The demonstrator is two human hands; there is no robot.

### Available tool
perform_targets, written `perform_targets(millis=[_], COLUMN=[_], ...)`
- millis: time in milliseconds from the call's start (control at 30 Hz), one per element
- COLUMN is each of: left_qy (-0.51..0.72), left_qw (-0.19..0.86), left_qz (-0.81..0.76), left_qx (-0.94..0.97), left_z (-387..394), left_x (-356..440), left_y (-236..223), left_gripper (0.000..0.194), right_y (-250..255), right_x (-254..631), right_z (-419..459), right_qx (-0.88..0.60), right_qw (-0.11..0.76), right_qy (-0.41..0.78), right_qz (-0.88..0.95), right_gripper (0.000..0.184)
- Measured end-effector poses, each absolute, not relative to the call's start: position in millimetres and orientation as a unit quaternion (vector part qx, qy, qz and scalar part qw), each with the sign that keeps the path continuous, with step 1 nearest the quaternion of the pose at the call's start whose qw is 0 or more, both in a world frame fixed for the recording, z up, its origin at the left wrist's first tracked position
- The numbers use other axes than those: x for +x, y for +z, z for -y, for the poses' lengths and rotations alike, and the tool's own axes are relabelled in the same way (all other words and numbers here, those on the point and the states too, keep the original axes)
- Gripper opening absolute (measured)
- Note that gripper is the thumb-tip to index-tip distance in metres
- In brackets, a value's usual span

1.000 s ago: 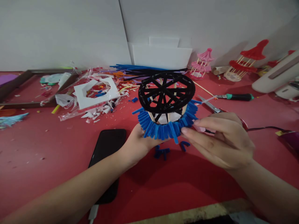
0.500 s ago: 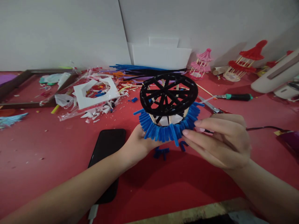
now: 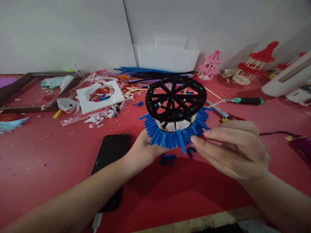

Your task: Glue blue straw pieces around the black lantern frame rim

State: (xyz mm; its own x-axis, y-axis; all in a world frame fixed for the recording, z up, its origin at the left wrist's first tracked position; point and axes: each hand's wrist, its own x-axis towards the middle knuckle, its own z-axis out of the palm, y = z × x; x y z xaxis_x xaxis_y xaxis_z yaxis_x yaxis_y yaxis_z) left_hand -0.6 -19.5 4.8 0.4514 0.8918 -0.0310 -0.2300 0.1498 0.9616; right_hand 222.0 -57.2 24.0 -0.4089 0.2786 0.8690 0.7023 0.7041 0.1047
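Observation:
A pipe-cleaner pavilion model (image 3: 167, 137) is held up over the table, with a black spoked ring on top, pale wooden sticks below it and a fringe of blue strips around the lower tier. From beneath and the left, my left hand (image 3: 147, 149) is closed around its base; most of those fingers are hidden under the fringe. My right hand (image 3: 233, 149) has its fingertips on the blue strips at the right side, lightly gripping the fringe. One front strip sticks out longer than its neighbours. Loose blue pipe-cleaner bits (image 3: 168, 158) lie on the table below.
A black phone (image 3: 114, 152) with a cable lies left of the model on the red table (image 3: 60, 165). Scissors (image 3: 222, 112) and a green-black handled tool (image 3: 247, 101) rest at right. Behind are pipe cleaners (image 3: 136, 72), foam scraps, a pink model (image 3: 210, 66) and a red one (image 3: 255, 64).
My right hand has shifted slightly to the right, its fingertips still at the fringe. The model and my left hand have hardly moved.

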Motion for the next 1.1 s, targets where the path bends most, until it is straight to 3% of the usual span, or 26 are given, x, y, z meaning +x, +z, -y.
perform_targets(millis=[500, 800, 933, 1100], left_qy=[0.416, 0.409, 0.408, 0.409], left_qw=[0.676, 0.7, 0.705, 0.692], left_qz=[-0.328, -0.416, -0.41, -0.408], left_qx=[0.511, 0.411, 0.41, 0.433], left_z=[19.3, 21.9, 21.3, 20.6], left_x=[1.8, 3.2, 4.0, 2.2], left_y=[6.7, 3.7, 6.9, 7.9], left_gripper=[0.026, 0.042, 0.04, 0.035], right_y=[24.5, 24.9, 23.8, 22.9], right_x=[219.9, 230.6, 231.8, 231.0], right_z=[58.0, 59.1, 59.5, 58.2], right_qx=[-0.321, -0.346, -0.359, -0.35], right_qw=[0.422, 0.406, 0.397, 0.401], right_qy=[-0.244, -0.26, -0.269, -0.261], right_qz=[0.812, 0.805, 0.801, 0.805], right_gripper=[0.022, 0.037, 0.047, 0.038])
